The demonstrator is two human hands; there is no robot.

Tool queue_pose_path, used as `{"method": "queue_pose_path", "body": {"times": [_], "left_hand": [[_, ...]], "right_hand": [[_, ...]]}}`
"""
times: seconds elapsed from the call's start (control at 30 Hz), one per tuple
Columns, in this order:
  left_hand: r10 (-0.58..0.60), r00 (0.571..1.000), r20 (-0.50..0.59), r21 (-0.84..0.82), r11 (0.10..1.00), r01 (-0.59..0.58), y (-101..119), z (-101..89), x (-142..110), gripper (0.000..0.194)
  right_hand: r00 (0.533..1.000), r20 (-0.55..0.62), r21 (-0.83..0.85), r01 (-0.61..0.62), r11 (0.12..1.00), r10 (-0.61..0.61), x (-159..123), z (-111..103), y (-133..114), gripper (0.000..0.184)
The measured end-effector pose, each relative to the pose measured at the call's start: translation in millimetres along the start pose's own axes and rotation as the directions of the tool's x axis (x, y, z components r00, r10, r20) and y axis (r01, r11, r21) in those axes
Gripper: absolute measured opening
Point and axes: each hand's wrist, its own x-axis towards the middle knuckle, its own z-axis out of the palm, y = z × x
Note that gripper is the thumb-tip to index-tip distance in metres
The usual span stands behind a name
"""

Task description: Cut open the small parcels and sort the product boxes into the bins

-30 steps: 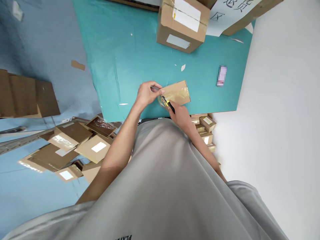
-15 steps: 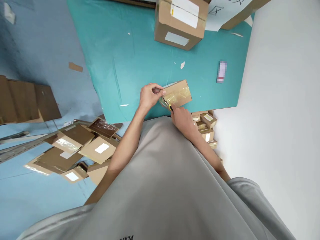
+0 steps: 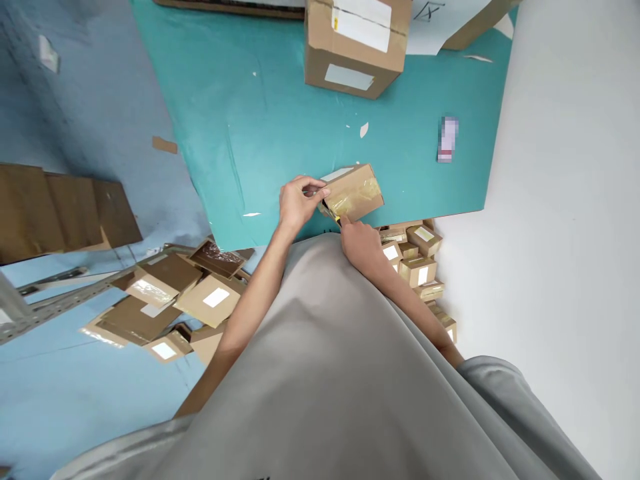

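Note:
A small cardboard box (image 3: 356,190) with shiny clear tape and a white label lies near the table's front edge. My left hand (image 3: 299,202) grips its left end, thumb and fingers closed at the corner. In my right hand (image 3: 361,241) is a yellow and black utility knife (image 3: 338,221), its tip at the box's lower left edge. The fist hides most of the handle. A dark gap shows at that end of the box, beside the blade.
On the green-topped table (image 3: 270,127) a larger labelled carton (image 3: 355,50) stands at the back. A pixelated pale item (image 3: 447,139) lies to the right. Several boxes (image 3: 210,298) are heaped on the floor at left, more boxes (image 3: 420,270) at right by the white wall (image 3: 565,200).
My right hand and the knife have shifted slightly down along the box's left end. The box is tipped a little, showing more of its white label. The view has shifted slightly.

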Motion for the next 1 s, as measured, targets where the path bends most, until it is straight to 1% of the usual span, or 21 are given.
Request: {"method": "queue_pose_path", "body": {"times": [0.07, 0.17, 0.27, 0.33, 0.43, 0.5, 0.53, 0.6, 0.67, 0.7, 0.73, 0.8, 0.87, 0.9, 0.93, 1.0], "left_hand": [[0.007, 1.000, -0.020, 0.020, 1.000, -0.006, 0.4, 0.8, -3.4, 0.020], [0.010, 0.998, -0.057, 0.055, 0.998, -0.007, 2.2, 0.6, -4.8, 0.023], [0.014, 0.996, -0.088, 0.069, 0.998, -0.007, 3.2, 1.8, -3.3, 0.026], [0.007, 0.995, -0.101, 0.066, 0.998, -0.001, 2.4, 3.6, -1.8, 0.027], [-0.010, 0.992, -0.123, 0.040, 0.999, 0.015, 0.1, 5.8, -0.7, 0.031], [-0.018, 0.990, -0.138, 0.029, 0.999, 0.022, 0.8, 6.7, -1.7, 0.035], [-0.016, 0.989, -0.146, 0.035, 0.999, 0.021, 2.7, 7.6, -2.8, 0.037], [0.020, 0.985, -0.169, 0.079, 0.997, -0.006, 10.8, 11.9, -6.4, 0.038], [0.104, 0.977, -0.185, 0.162, 0.984, -0.074, 23.5, 21.7, -10.6, 0.037], [0.155, 0.973, -0.171, 0.207, 0.971, -0.119, 30.6, 29.0, -12.5, 0.037], [0.205, 0.970, -0.133, 0.246, 0.955, -0.168, 37.5, 37.4, -13.9, 0.037], [0.280, 0.960, -0.006, 0.288, 0.920, -0.266, 48.4, 55.7, -14.8, 0.038], [0.317, 0.939, 0.132, 0.293, 0.892, -0.343, 53.5, 71.7, -13.3, 0.040], [0.325, 0.928, 0.181, 0.295, 0.882, -0.367, 53.9, 77.6, -12.1, 0.042], [0.329, 0.920, 0.213, 0.299, 0.875, -0.382, 53.3, 81.7, -10.8, 0.043], [0.329, 0.914, 0.238, 0.314, 0.865, -0.393, 50.5, 84.9, -8.7, 0.045]], "right_hand": [[1.000, 0.011, -0.014, 0.023, 1.000, -0.023, -0.1, -1.0, 1.5, 0.048], [0.997, 0.006, -0.045, 0.083, 0.996, -0.083, 9.8, 0.5, 1.7, 0.050], [0.980, -0.056, -0.084, 0.183, 0.979, -0.188, 21.1, 4.5, 2.9, 0.053], [0.970, -0.085, -0.102, 0.221, 0.970, -0.230, 21.7, 6.1, 7.3, 0.054], [0.970, -0.047, -0.091, 0.232, 0.969, -0.237, 9.8, 5.7, 23.7, 0.055], [0.970, -0.054, -0.040, 0.236, 0.971, -0.237, -0.7, 5.4, 42.5, 0.055], [0.970, -0.094, 0.002, 0.227, 0.974, -0.226, -4.3, 5.9, 54.0, 0.055], [0.960, -0.234, 0.105, 0.182, 0.978, -0.153, -5.8, 8.6, 79.7, 0.055], [0.924, -0.378, 0.208, 0.142, 0.968, -0.055, 1.8, 12.7, 106.2, 0.057], [0.900, -0.435, 0.249, 0.137, 0.959, -0.016, 8.3, 14.7, 118.4, 0.058], [0.879, -0.477, 0.280, 0.143, 0.949, 0.008, 15.9, 16.4, 129.4, 0.058], [0.852, -0.523, 0.316, 0.179, 0.932, 0.013, 32.1, 17.7, 145.9, 0.057], [0.853, -0.522, 0.323, 0.214, 0.922, -0.015, 46.5, 16.3, 154.6, 0.057], [0.860, -0.509, 0.319, 0.226, 0.920, -0.035, 52.4, 14.6, 156.1, 0.056], [0.869, -0.491, 0.314, 0.234, 0.920, -0.054, 57.3, 12.5, 156.2, 0.056], [0.887, -0.455, 0.301, 0.242, 0.922, -0.085, 64.5, 7.7, 153.1, 0.057]]}}
